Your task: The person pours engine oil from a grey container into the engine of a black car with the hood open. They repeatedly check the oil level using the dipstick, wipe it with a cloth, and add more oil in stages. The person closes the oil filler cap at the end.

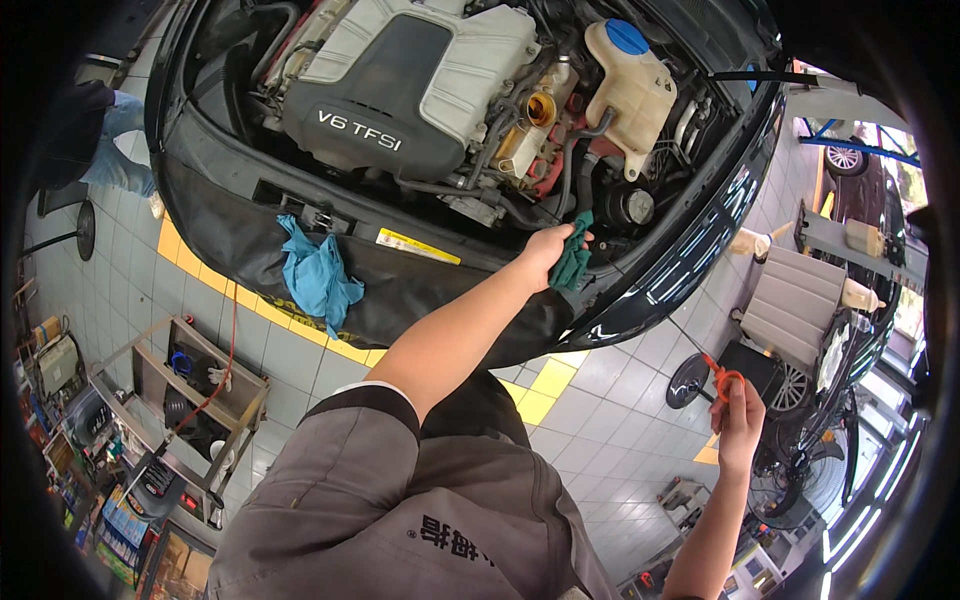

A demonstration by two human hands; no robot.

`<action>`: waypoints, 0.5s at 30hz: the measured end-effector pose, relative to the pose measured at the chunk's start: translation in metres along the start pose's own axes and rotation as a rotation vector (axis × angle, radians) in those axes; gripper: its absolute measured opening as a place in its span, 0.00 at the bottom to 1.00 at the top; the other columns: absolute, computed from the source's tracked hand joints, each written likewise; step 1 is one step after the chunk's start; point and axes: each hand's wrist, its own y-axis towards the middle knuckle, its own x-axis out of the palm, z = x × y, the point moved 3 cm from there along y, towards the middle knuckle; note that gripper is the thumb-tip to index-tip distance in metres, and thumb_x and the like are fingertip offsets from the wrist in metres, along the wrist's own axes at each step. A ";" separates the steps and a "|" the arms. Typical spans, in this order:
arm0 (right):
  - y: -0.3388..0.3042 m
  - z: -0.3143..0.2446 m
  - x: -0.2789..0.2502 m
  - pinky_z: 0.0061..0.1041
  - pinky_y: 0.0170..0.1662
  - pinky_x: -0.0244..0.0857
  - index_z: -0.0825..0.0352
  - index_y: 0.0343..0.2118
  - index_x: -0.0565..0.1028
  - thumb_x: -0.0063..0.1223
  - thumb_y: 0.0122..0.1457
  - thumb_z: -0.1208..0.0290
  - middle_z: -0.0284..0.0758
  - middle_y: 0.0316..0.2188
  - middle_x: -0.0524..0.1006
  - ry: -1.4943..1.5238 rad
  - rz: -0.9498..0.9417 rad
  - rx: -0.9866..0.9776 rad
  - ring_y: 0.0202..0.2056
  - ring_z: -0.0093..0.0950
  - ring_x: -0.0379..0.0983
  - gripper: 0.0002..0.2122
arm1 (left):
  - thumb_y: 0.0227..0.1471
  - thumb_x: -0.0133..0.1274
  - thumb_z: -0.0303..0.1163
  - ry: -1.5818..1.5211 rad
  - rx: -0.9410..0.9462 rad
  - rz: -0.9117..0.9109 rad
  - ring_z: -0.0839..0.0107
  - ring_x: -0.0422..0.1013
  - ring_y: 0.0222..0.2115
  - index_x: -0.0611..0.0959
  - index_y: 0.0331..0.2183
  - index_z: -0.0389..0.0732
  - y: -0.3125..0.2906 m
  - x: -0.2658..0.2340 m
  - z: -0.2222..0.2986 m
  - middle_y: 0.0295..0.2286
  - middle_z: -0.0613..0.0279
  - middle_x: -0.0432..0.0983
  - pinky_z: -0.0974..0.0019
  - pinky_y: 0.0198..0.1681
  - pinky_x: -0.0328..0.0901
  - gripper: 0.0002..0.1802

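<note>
The left hand (548, 255) has its fingers closed round a green cloth (573, 258), at the front edge of the car (690, 275), toward the right corner as seen here. The right hand (738, 420) is held out past that same corner, over the floor, and pinches the orange ring handle (713, 363) of a thin stick. The stick slants up and left toward the green cloth; I cannot tell if its tip touches the cloth. Just past the green cloth is a round black cap (634, 207). On the front edge of the car, left of the middle, a crumpled blue cloth (318, 272) lies on a soft black cover (225, 225) and hangs down over it. A yellow sticker (418, 246) is to its right. Farther in, a cream bottle (632, 100) with a blue lid (627, 37) stands near the right edge of the engine space. Left of it, a round hole (541, 109) is open, next to the big gray and black engine top (370, 95). Out on the tiled floor are a cart (255, 395) to the left and a gray seat (795, 300) to the right. Another person's legs (118, 150) show by the car's left side.
</note>
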 end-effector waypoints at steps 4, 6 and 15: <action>0.020 -0.004 0.006 0.14 0.17 0.51 0.68 0.37 0.76 0.42 0.73 0.57 0.27 0.17 0.72 -0.022 -0.050 -0.007 0.14 0.12 0.59 0.18 | 0.70 0.39 0.42 -0.047 0.002 0.033 0.75 0.75 0.30 0.83 0.43 0.39 0.010 -0.011 0.002 0.32 0.67 0.77 0.67 0.36 0.73 0.21; 0.026 -0.006 0.006 0.13 0.17 0.50 0.66 0.37 0.76 0.43 0.73 0.56 0.26 0.17 0.72 -0.036 -0.065 -0.004 0.14 0.11 0.59 0.18 | 0.70 0.39 0.41 -0.028 0.005 0.049 0.75 0.75 0.30 0.83 0.43 0.39 0.012 -0.013 0.004 0.32 0.67 0.78 0.68 0.36 0.72 0.21; 0.042 -0.020 0.015 0.13 0.17 0.50 0.66 0.37 0.76 0.43 0.73 0.55 0.26 0.18 0.73 -0.087 -0.082 0.018 0.14 0.11 0.61 0.18 | 0.70 0.38 0.41 -0.191 0.001 0.045 0.75 0.75 0.30 0.83 0.42 0.39 0.017 -0.017 0.008 0.31 0.68 0.78 0.68 0.33 0.71 0.21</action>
